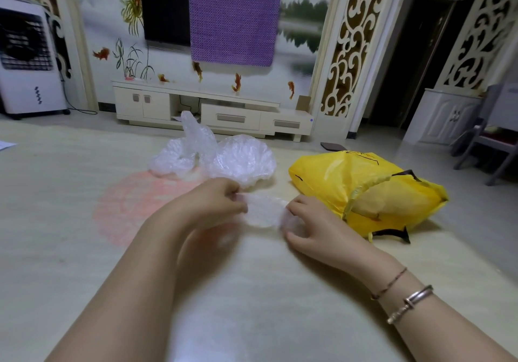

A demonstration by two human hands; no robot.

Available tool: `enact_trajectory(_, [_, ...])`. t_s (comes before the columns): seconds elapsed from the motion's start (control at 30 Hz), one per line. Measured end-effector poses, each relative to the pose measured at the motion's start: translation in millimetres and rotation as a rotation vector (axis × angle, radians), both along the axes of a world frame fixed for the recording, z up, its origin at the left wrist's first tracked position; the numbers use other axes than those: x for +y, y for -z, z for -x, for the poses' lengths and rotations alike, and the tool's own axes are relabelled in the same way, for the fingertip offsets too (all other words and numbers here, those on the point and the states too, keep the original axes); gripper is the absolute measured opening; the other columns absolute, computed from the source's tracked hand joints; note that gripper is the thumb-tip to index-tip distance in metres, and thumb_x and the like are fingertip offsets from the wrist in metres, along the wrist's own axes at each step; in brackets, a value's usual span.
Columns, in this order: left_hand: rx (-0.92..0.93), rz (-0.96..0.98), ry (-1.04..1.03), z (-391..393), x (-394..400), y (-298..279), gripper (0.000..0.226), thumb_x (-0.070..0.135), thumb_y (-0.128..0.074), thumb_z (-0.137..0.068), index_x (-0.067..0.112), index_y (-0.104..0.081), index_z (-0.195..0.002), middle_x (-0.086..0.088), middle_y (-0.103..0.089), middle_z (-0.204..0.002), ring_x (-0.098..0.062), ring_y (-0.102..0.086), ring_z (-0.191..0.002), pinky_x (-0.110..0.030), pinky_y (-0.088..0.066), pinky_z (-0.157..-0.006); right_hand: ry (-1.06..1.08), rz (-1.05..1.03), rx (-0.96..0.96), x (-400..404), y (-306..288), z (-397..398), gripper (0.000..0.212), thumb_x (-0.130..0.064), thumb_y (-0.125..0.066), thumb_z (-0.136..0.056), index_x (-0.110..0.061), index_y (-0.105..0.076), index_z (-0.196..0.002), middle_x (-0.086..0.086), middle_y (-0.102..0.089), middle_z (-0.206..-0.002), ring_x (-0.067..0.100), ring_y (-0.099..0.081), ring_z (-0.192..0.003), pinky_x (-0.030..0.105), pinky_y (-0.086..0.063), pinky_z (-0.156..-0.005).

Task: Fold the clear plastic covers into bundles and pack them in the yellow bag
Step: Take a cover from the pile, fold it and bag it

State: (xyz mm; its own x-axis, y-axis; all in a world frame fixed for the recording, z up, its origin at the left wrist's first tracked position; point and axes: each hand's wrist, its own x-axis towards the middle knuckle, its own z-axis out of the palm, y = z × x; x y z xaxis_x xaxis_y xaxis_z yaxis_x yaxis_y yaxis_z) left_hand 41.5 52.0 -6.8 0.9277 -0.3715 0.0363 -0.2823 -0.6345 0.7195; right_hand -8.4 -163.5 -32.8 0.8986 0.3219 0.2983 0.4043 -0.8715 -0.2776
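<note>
Two bare forearms enter from the near edge; the right wrist carries one metal bangle (409,302) and one thin cord bracelet (389,282). Left hand (215,202) pinches the left edge of one clear plastic cover (263,210), fingers curled onto it. Right hand (308,227) grips the cover's right edge, fingers curled round the film. The cover is stretched between the two hands, just above the pale floor (84,249). Just beyond the grip: a pile of loose clear covers (215,157), count not readable. Right of the grip: one yellow bag (364,190), lying on its side, mouth open toward the hands; contents cannot be made out. Farthest: one low white TV cabinet (213,109).
</note>
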Motion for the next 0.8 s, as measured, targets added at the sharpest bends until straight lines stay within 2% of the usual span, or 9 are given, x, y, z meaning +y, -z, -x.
enact_trajectory(0.1, [0.107,0.075,-0.087,-2,2,-3,0.012,0.014,-0.056,-0.090,0.004,-0.062,-0.087,-0.003,-0.054,-0.073,-0.017,-0.049,-0.059,-0.024,-0.037,-0.054,0.043,-0.148,0.011,4,2,-3,0.008,-0.021,-0.057,-0.089,-0.014,-0.058,-0.085,0.000,-0.058,-0.088,0.013,-0.051,-0.084,0.031,-0.042,-0.077])
enact_trajectory(0.2, [0.121,0.045,-0.168,-6,1,2,0.015,0.011,-0.050,-0.091,0.012,-0.059,-0.079,-0.003,-0.052,-0.069,-0.017,-0.046,-0.057,-0.025,-0.032,-0.050,0.106,-0.346,0.071,8,1,-7,0.018,-0.020,-0.056,-0.092,-0.006,-0.059,-0.082,0.003,-0.061,-0.075,0.015,-0.052,-0.069,0.032,-0.041,-0.067])
enact_trajectory(0.27, [0.085,0.003,-0.213,-9,-2,8,0.017,0.009,-0.050,-0.089,0.014,-0.057,-0.075,-0.005,-0.056,-0.074,-0.019,-0.051,-0.067,-0.025,-0.034,-0.055,0.144,-0.426,0.087,9,3,-11,0.024,-0.021,-0.054,-0.094,-0.002,-0.059,-0.079,0.000,-0.058,-0.067,0.013,-0.050,-0.064,0.031,-0.038,-0.062])
enact_trajectory(0.4, [0.008,-0.157,-0.302,-12,-12,17,0.010,0.010,-0.046,-0.088,0.012,-0.056,-0.087,-0.008,-0.064,-0.100,-0.024,-0.058,-0.091,-0.028,-0.043,-0.072,0.269,-0.434,0.098,10,8,-18,0.026,-0.026,-0.055,-0.094,-0.007,-0.058,-0.076,-0.003,-0.053,-0.059,0.015,-0.051,-0.056,0.031,-0.040,-0.057])
enact_trajectory(0.5, [-0.053,-0.373,-0.348,-5,-16,18,0.006,0.014,-0.045,-0.089,0.018,-0.048,-0.093,-0.001,-0.054,-0.102,-0.023,-0.053,-0.094,-0.030,-0.040,-0.075,0.361,-0.298,0.051,11,10,-19,0.016,-0.029,-0.058,-0.090,-0.015,-0.056,-0.082,-0.006,-0.053,-0.066,0.017,-0.052,-0.068,0.033,-0.037,-0.060])
enact_trajectory(0.6, [-0.054,-0.512,-0.404,1,-15,13,0.023,0.012,-0.045,-0.090,0.018,-0.047,-0.112,-0.001,-0.053,-0.111,-0.024,-0.053,-0.105,-0.031,-0.039,-0.078,0.394,-0.132,0.003,15,10,-18,0.020,-0.034,-0.055,-0.090,-0.016,-0.051,-0.097,-0.003,-0.054,-0.077,0.023,-0.055,-0.081,0.036,-0.034,-0.060])
enact_trajectory(0.67, [-0.042,-0.553,-0.446,1,-13,11,0.038,0.011,-0.043,-0.090,0.016,-0.040,-0.128,-0.003,-0.053,-0.121,-0.026,-0.053,-0.114,-0.032,-0.040,-0.086,0.393,0.015,-0.035,17,11,-18,0.024,-0.036,-0.051,-0.093,-0.015,-0.049,-0.104,0.001,-0.054,-0.094,0.025,-0.054,-0.091,0.036,-0.036,-0.065])
enact_trajectory(0.73, [-0.041,-0.571,-0.476,3,-11,12,0.042,0.011,-0.042,-0.090,0.016,-0.036,-0.131,-0.005,-0.052,-0.125,-0.028,-0.051,-0.117,-0.033,-0.038,-0.091,0.380,0.049,-0.054,16,13,-18,0.022,-0.037,-0.051,-0.094,-0.016,-0.049,-0.099,0.002,-0.046,-0.102,0.026,-0.053,-0.090,0.035,-0.037,-0.067])
enact_trajectory(0.8, [-0.089,-0.547,-0.468,2,-10,13,0.037,0.012,-0.043,-0.090,0.016,-0.039,-0.126,-0.006,-0.047,-0.126,-0.030,-0.047,-0.117,-0.035,-0.036,-0.091,0.335,-0.023,-0.053,13,14,-19,0.020,-0.035,-0.057,-0.091,-0.018,-0.049,-0.086,0.000,-0.042,-0.098,0.022,-0.048,-0.088,0.033,-0.035,-0.069])
